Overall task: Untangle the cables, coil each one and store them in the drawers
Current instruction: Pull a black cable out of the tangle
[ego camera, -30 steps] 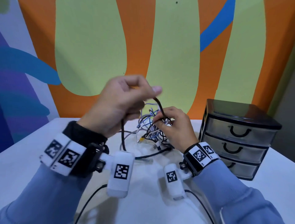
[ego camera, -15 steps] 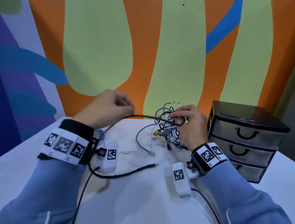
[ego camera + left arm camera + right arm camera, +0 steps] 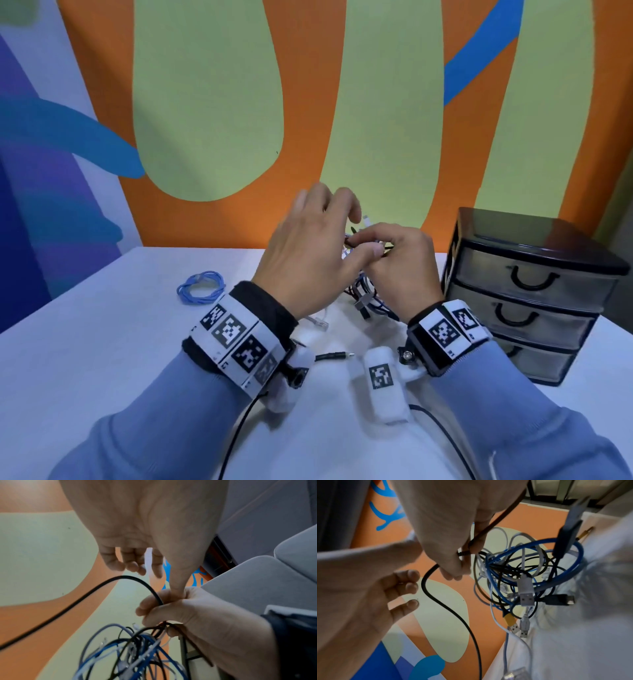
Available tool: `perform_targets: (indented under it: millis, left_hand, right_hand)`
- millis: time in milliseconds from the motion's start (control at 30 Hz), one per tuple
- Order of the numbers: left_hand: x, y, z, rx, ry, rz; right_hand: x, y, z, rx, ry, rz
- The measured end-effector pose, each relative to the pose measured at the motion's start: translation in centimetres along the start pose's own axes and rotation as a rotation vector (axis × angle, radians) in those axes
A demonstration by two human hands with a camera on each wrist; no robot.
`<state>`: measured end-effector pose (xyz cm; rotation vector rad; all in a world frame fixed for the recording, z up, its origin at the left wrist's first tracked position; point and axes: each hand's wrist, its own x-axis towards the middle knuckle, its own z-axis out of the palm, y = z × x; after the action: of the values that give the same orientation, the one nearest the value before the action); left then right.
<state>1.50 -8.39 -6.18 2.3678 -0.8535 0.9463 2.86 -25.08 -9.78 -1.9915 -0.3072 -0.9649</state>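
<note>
- The black cable (image 3: 453,614) is pinched at its upper part by the right hand (image 3: 400,270), whose fingers (image 3: 452,569) are curled tight on it above the table (image 3: 102,359).
- From that pinch the cable is seen to arch out towards the left and then run down and away, so its free length lies on the left hand's side; its plug end (image 3: 337,356) is judged to be the one lying on the table between the wrists.
- The tangle of cables (image 3: 527,572), blue, white and black, hangs just beside and below the same right hand, with several USB plugs dangling from it.
- The left hand (image 3: 308,253) is held with its fingers (image 3: 406,585) spread and relaxed, gripping nothing; its thumb touches the right hand's knuckles, and the black arch passes just beside its fingertips.
- The left hand is therefore judged the nearer one to take the free run and draw it leftwards, away from the tangle.
- A coiled blue cable (image 3: 200,292) lies on the table, well apart to the left.
- The drawer unit (image 3: 527,294) stands at the right, all three drawers closed.
</note>
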Motion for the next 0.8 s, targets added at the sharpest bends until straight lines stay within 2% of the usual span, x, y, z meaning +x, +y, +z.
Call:
perform_targets:
  millis: [67, 133, 200, 233, 300, 367, 500, 667, 800]
  left_hand:
    - [0.0, -0.8, 0.1, 0.113, -0.025, 0.015]
    - [0.1, -1.2, 0.0, 0.046, -0.116, -0.009]
    - [0.3, -1.4, 0.2, -0.035, -0.142, -0.046]
    - [0.3, -1.4, 0.3, -0.068, -0.125, -0.048]
    - [0.3, -1.2, 0.2, -0.174, -0.083, -0.029]
    - [0.3, -0.9, -0.1, -0.32, -0.037, 0.009]
    - [0.9, -0.4, -2.3, -0.673, 0.179, 0.013]
    - [1.7, -2.1, -5.5, -1.237, 0.524, -0.147]
    - [1.6, -3.4, -6.5, -1.415, 0.697, -0.243]
  right_hand:
    - [-0.1, -0.5, 0.0, -0.028, 0.041, -0.009]
    - [0.0, -0.7, -0.1, -0.084, 0.09, -0.047]
    - [-0.1, -0.8, -0.3, -0.14, 0.12, -0.093]
    - [-0.1, -0.9, -0.4, -0.106, 0.092, -0.113]
    - [-0.2, -1.3, -0.2, 0.046, -0.044, -0.128]
    - [-0.3, -1.3, 0.1, 0.098, -0.172, -0.129]
    - [0.2, -0.1, 0.5, 0.052, -0.21, -0.034]
    - [0.3, 0.3, 0.2, 0.002, -0.183, 0.001]
    - [0.4, 0.6, 0.3, -0.062, -0.231, 0.05]
